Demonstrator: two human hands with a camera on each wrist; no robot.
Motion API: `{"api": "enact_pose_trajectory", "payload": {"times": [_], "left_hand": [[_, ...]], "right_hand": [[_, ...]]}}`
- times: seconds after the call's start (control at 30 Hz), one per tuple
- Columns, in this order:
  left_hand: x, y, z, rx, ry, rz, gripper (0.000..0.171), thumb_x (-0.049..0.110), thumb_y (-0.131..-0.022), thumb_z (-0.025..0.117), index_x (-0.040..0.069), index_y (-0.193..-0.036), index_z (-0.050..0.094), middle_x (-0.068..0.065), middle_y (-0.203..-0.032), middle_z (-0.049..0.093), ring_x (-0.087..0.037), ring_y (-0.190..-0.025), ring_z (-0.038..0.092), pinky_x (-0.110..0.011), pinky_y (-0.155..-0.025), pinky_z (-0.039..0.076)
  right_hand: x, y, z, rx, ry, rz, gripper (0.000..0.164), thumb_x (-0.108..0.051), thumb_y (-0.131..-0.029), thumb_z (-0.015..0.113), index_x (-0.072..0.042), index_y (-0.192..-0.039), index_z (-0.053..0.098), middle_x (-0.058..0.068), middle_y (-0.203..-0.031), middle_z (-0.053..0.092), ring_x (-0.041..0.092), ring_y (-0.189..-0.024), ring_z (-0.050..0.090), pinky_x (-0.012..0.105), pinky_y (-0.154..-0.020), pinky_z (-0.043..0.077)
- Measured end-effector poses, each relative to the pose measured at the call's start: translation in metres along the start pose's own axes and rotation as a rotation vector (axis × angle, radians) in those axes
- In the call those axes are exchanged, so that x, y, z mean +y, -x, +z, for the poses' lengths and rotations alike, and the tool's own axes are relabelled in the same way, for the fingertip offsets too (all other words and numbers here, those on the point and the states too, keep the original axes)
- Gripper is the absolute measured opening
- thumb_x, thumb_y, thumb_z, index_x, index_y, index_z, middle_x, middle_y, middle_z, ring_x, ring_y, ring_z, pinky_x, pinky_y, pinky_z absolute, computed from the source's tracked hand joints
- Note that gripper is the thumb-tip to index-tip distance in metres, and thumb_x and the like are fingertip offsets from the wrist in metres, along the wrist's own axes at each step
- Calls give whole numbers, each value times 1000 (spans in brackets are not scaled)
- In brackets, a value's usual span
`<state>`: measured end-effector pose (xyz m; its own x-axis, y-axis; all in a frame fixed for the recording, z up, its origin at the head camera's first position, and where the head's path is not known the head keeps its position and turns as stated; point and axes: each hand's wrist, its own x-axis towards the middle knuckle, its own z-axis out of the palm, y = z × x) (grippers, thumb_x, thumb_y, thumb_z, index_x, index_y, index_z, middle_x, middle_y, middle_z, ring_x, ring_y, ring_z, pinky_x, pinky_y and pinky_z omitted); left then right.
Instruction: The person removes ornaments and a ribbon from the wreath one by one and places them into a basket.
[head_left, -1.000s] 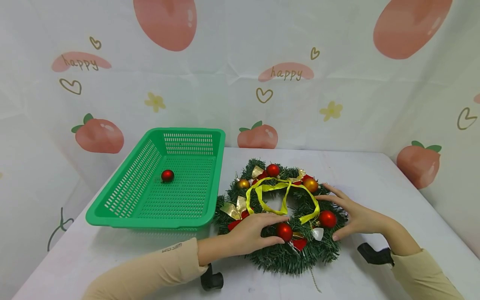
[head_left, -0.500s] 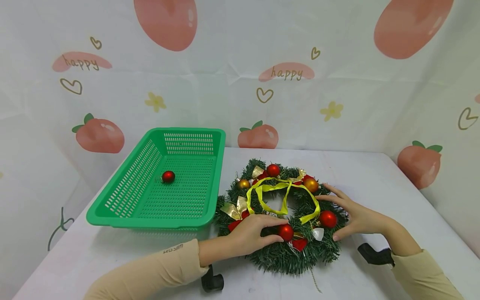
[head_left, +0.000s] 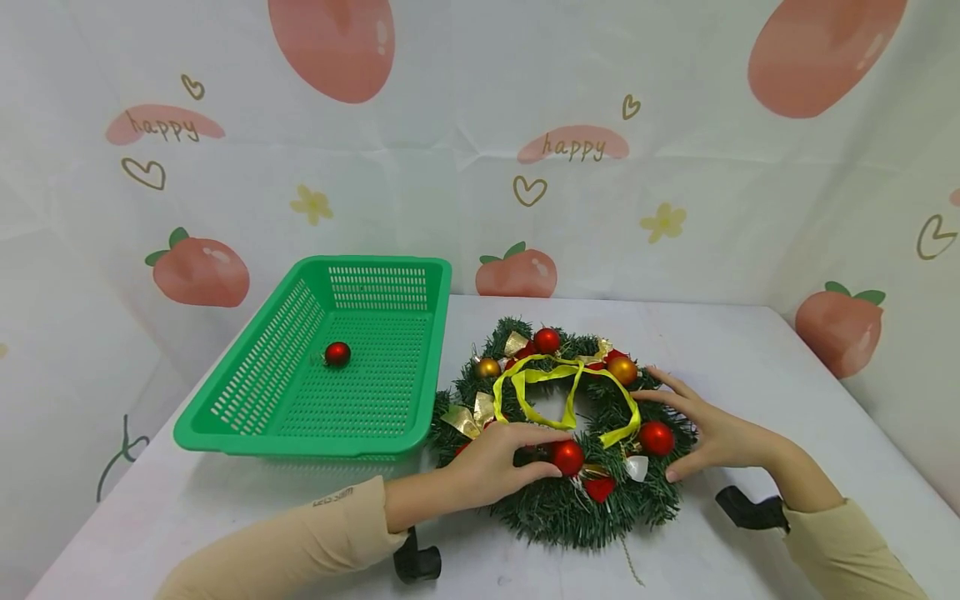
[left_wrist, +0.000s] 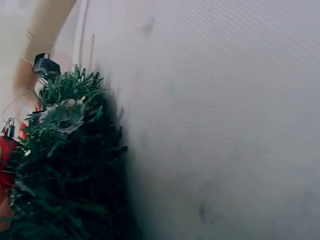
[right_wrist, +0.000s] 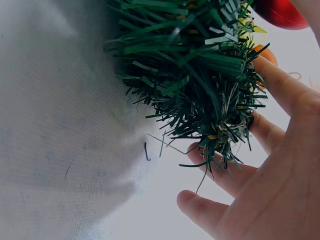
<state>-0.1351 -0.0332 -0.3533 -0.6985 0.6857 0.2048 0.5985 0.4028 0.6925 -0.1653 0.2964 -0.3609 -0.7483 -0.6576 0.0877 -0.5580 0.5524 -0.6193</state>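
Note:
A green tinsel Christmas wreath [head_left: 577, 521] with gold and red bows lies flat on the table. Over its near side, my left hand [head_left: 483, 471] pinches a shiny red bauble [head_left: 567, 457] between thumb and fingers. The left wrist view catches part of this bauble [left_wrist: 6, 152] at its edge, with its metal cap and thin hanging loop showing. At the wreath's right edge my right hand [head_left: 723, 437] rests with spread fingers; its fingertips touch the tinsel [right_wrist: 200, 75] in the right wrist view. A yellow ribbon [head_left: 521, 396] lies loosely across the wreath's centre.
A green plastic basket [head_left: 431, 367] stands left of the wreath, with one red bauble [head_left: 337, 354] on its floor. Other red and gold baubles sit on the wreath, including a red one [head_left: 656, 438] beside my right hand. A patterned cloth [head_left: 450, 167] hangs behind the table.
My left hand has shifted slightly up and left with the red bauble, showing more of the red bow below it. The right hand and the wreath stay where they were.

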Motion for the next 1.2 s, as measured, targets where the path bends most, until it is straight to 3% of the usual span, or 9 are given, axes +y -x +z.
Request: {"api": "enact_pose_trajectory", "payload": {"times": [0.23,0.43,0.73,0.9,0.97,1.2], "left_hand": [[6,3,-11,23,0,24,42,18,-87,66,11,-128,59,-4,-124,64,-16,-116,60,-23,-94,50],[12,6,-23,65,-21,62,41,19,-86,67,11,-126,60,-5,-122,65,-16,-113,62,-23,-88,52],[17,12,-38,103,-78,70,43,22,-85,68,14,-126,60,-3,-121,66,-15,-104,65,-26,-83,53],[20,14,-45,123,-81,110,43,19,-84,69,10,-126,60,-5,-119,67,-17,-107,65,-27,-88,53],[21,14,-48,140,-82,126,43,17,-84,69,9,-125,61,-6,-117,68,-17,-105,66,-27,-83,55],[25,18,-65,196,-90,101,43,14,-82,70,8,-124,61,-6,-114,69,-17,-97,67,-26,-80,56]], "right_hand": [[0,-1,-1,-1,5,-6,89,-21,-66,84,-12,-141,36,27,-152,4,-27,-124,1,78,-81,31],[1,-1,-1,-1,14,-7,89,-21,-66,83,-12,-141,36,24,-153,3,-27,-124,0,78,-81,31],[0,-1,-1,1,7,-7,89,-20,-66,84,-11,-141,36,26,-152,4,-27,-124,0,78,-81,30],[0,-1,-1,0,7,-1,89,-21,-66,84,-12,-141,36,25,-153,3,-28,-123,0,79,-81,30],[1,0,-1,-1,6,0,89,-21,-66,84,-13,-141,36,24,-153,3,-28,-123,0,79,-81,30],[1,0,0,-4,5,-4,90,-21,-66,84,-12,-142,36,17,-156,1,-28,-124,-1,78,-81,30]]}}
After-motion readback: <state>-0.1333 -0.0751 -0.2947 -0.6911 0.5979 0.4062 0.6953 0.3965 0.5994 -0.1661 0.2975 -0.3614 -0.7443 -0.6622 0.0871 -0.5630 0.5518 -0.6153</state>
